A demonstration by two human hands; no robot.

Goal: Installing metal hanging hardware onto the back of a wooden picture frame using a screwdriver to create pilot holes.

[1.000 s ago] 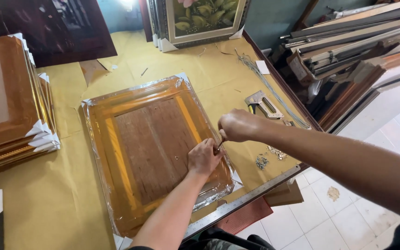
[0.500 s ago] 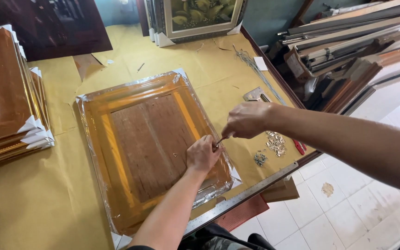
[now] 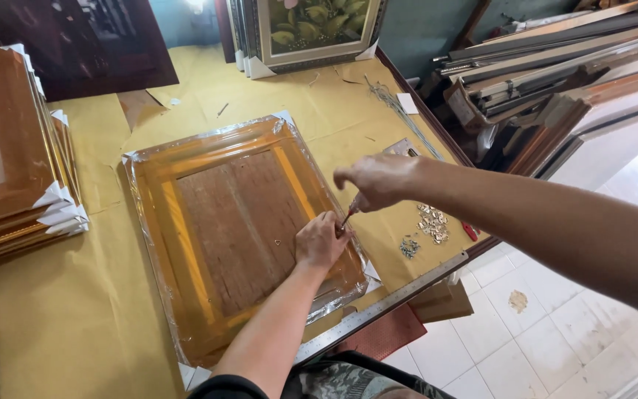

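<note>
A plastic-wrapped picture frame (image 3: 215, 222) lies face down on the brown-paper table (image 3: 75, 325), its wooden backboard showing. My left hand (image 3: 320, 240) presses on the frame's right rail, fingers pinched around something tiny that I cannot make out. Just above it, my right hand (image 3: 379, 179) grips a thin screwdriver (image 3: 348, 216) whose tip points down at the spot beside my left fingers.
A stack of wrapped frames (image 3: 9, 155) sits at the left. Small metal hangers (image 3: 431, 222) lie right of the frame. A metal ruler (image 3: 385, 307) runs along the table's front edge. A framed painting (image 3: 311, 29) leans at the back; moulding lengths (image 3: 555, 66) pile at the right.
The view has shifted, so the frame sits lower and more central. Both hands stay together at the frame's right rail, the right hand still holding the tool over the left fingers.
</note>
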